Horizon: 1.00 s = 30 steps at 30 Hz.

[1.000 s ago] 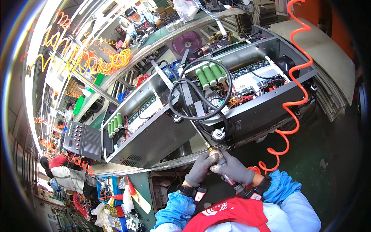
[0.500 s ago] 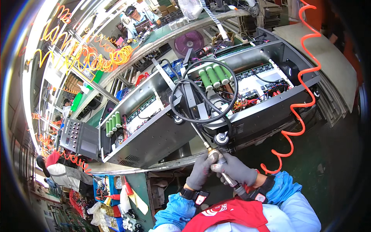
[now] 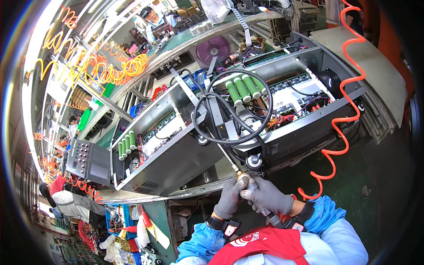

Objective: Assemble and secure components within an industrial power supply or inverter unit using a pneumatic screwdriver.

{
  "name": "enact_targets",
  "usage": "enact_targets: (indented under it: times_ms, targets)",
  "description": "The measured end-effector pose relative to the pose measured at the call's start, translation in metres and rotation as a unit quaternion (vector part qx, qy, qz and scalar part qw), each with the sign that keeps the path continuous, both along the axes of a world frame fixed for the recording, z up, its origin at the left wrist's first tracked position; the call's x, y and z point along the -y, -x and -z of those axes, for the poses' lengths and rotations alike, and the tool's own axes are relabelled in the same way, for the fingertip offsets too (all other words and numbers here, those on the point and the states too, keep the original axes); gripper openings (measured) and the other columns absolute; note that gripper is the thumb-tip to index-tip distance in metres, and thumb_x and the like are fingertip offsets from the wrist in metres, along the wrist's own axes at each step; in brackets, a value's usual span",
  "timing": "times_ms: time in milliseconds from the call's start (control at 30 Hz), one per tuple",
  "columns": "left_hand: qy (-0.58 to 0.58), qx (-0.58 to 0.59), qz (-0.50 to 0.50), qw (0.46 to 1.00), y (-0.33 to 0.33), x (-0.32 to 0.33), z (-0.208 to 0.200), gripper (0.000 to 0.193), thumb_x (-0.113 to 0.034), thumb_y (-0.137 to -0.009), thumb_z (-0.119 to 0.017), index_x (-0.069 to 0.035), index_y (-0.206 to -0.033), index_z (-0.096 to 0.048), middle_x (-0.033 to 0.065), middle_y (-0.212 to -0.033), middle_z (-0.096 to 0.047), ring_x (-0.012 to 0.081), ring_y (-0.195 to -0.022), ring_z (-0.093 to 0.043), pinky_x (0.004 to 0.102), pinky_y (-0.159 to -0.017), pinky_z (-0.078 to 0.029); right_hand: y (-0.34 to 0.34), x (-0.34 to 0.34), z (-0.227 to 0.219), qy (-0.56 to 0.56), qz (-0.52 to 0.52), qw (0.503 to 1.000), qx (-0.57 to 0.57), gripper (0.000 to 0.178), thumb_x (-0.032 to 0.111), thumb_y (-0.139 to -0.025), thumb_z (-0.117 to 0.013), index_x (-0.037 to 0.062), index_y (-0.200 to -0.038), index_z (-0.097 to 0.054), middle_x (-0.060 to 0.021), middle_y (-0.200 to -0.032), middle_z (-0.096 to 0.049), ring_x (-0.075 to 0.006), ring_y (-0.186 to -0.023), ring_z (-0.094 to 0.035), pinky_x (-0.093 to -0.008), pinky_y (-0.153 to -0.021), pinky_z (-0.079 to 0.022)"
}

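Note:
A pneumatic screwdriver (image 3: pixel 253 185) with a long shank lies between my hands, slanting up and left toward the dark metal cabinets. My gloved left hand (image 3: pixel 229 198) closes around its front end near the collar. Behind it, my gloved right hand (image 3: pixel 273 195) wraps round the tool's body. The shank reaches up beside the caster (image 3: pixel 253 161) at the end of the right open cabinet (image 3: pixel 304 120); its tip is hidden behind a black coiled power cable (image 3: pixel 204 129). Green cylinders (image 3: pixel 241 88) and wiring sit inside that cabinet. The left open cabinet (image 3: pixel 172 165) stands alongside.
A red coiled air hose (image 3: pixel 334 152) hangs at the right, close to my right arm. Flat panels (image 3: pixel 380 84) are stacked at far right. Blue parts bins (image 3: pixel 129 216) stand at lower left. Across the bench (image 3: pixel 183 39), another person (image 3: pixel 154 22) is at work.
The view has shifted slightly, and the left cabinet appears a little lower and further left. Both hands keep their hold on the screwdriver with almost no movement.

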<state>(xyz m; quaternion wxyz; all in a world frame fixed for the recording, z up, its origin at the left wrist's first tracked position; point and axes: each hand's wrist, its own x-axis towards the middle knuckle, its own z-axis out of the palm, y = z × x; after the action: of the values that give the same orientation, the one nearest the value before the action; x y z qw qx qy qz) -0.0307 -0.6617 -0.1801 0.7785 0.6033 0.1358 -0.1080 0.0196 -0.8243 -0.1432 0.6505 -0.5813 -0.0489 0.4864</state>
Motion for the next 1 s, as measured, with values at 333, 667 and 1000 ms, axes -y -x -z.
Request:
enact_targets:
  times_ms: [333, 667, 1000]
  targets:
    - [0.027, 0.016, 0.026, 0.999, -0.007, -0.007, 0.006, 0.050, -0.052, -0.093, -0.057, -0.004, -0.104, -0.061, 0.0025, -0.083, -0.064, 0.0075, -0.069, -0.059, 0.0210, -0.055, -0.042, -0.008, 0.004, 0.005, -0.032, -0.012, 0.998, 0.048, 0.055, 0.025, -0.087, -0.072, 0.0048, -0.131, -0.047, -0.0042, -0.092, -0.061, -0.0112, -0.074, -0.060, -0.0275, -0.062, -0.051]
    - [0.043, 0.105, -0.140, 0.984, 0.037, -0.067, 0.053, 0.025, -0.010, -0.095, -0.057, 0.000, -0.118, -0.058, 0.0114, -0.106, -0.063, 0.0130, -0.077, -0.058, 0.0221, -0.064, -0.051, 0.051, 0.064, 0.037, 0.004, -0.036, 0.983, 0.180, 0.080, 0.035, -0.084, -0.076, 0.0062, -0.146, -0.035, -0.0078, -0.117, -0.059, -0.0145, -0.103, -0.057, -0.0297, -0.092, -0.046]
    - [0.197, 0.050, -0.228, 0.952, 0.031, -0.089, 0.039, 0.026, -0.031, -0.093, -0.067, -0.009, -0.095, -0.055, -0.0003, -0.075, -0.052, 0.0050, -0.056, -0.045, 0.0157, -0.041, -0.035, 0.071, 0.092, 0.047, 0.072, -0.212, 0.947, 0.228, 0.095, 0.051, -0.083, -0.072, 0.0058, -0.152, -0.025, -0.0145, -0.132, -0.056, -0.0250, -0.121, -0.055, -0.0337, -0.104, -0.042]
